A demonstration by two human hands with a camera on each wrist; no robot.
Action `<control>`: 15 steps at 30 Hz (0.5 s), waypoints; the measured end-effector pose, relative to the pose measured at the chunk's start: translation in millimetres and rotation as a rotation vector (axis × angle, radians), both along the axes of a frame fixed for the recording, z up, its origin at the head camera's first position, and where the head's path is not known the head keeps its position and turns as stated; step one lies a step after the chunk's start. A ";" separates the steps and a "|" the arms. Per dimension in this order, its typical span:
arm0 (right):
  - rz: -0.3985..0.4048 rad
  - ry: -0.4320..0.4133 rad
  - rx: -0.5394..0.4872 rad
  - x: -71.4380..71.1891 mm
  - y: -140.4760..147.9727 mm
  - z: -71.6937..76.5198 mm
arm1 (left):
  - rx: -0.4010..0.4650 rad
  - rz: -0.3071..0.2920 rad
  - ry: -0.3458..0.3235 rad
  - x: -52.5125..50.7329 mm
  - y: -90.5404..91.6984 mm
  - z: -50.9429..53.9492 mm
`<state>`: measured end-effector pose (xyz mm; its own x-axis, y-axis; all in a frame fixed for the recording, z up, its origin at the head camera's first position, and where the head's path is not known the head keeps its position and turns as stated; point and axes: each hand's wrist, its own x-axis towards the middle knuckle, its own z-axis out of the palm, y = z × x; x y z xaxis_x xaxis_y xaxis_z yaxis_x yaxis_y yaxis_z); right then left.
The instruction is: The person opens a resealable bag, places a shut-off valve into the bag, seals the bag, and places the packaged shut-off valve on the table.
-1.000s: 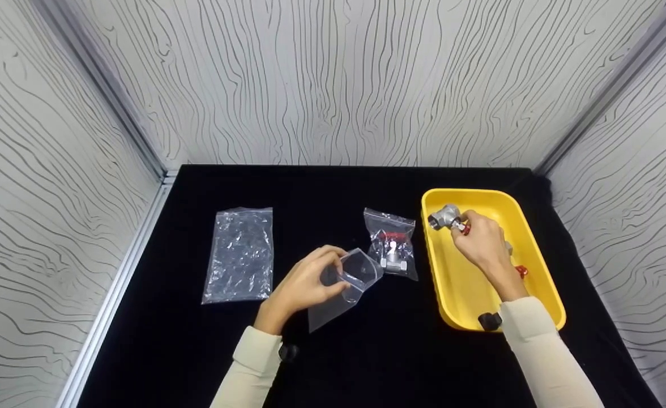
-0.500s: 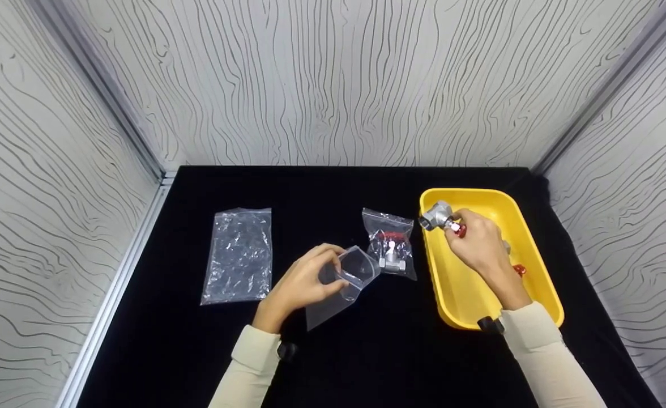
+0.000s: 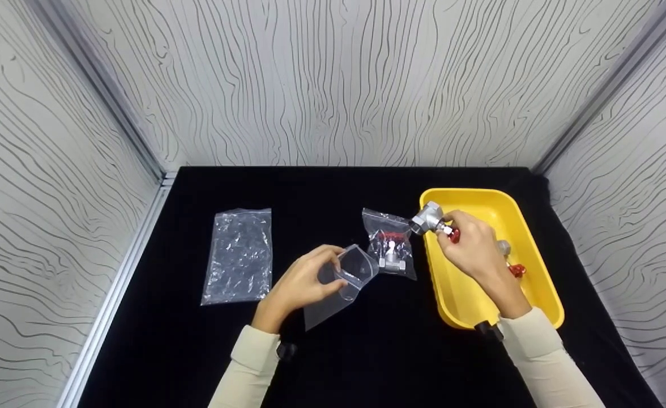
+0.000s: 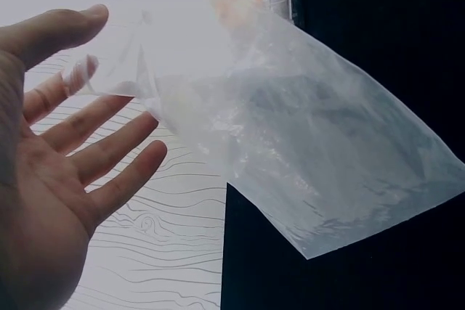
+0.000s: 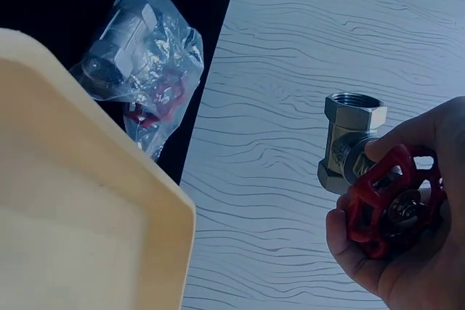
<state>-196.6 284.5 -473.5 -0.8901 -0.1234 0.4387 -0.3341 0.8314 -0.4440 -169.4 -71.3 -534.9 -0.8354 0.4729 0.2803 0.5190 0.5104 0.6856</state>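
The right hand [image 3: 472, 245], right of the centre of the frame, holds a silver metal T-shaped valve [image 3: 427, 217] with a red spoked handwheel [image 3: 455, 234]; in the right wrist view the fingers are curled round the wheel and the threaded end of the metal body points to the top. In the head view this valve lies across the upper left rim of a yellow rectangular plastic tray [image 3: 463, 294], raised in the hand, its body toward the left. The left hand [image 3: 304, 277], just below the middle of the frame, holds a clear plastic zip bag [image 3: 358, 271] by its mouth, thumb and fingers curved and set wide apart so that the mouth is spread toward the right; in the left wrist view the bag slants away to the lower right. Just left of the tray lies another clear zip bag [image 3: 377, 218] with a red-wheeled silver valve [image 3: 392, 264] inside it. A flat, crinkled clear plastic bag [image 3: 238, 255] lies left of centre. In the right part of the tray, partly behind the right wrist, sits one more valve with a red handwheel [image 3: 517, 271]. All stand on a black-covered bench [image 3: 316, 198], before white walls [image 3: 333, 85] patterned with dark wavy lines. Both forearms wear cream sleeves [image 3: 253, 351].
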 end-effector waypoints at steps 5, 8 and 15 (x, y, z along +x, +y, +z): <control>0.028 0.034 0.012 5.0 -5.3 1.8 | 0.003 -0.003 -0.002 -0.2 -0.1 -0.3; 0.045 0.046 0.019 7.5 -8.5 3.0 | 0.009 -0.004 0.000 0.1 -0.2 0.0; 0.079 0.054 0.022 14.3 -15.8 5.0 | 0.009 -0.003 0.008 0.5 -0.2 -0.4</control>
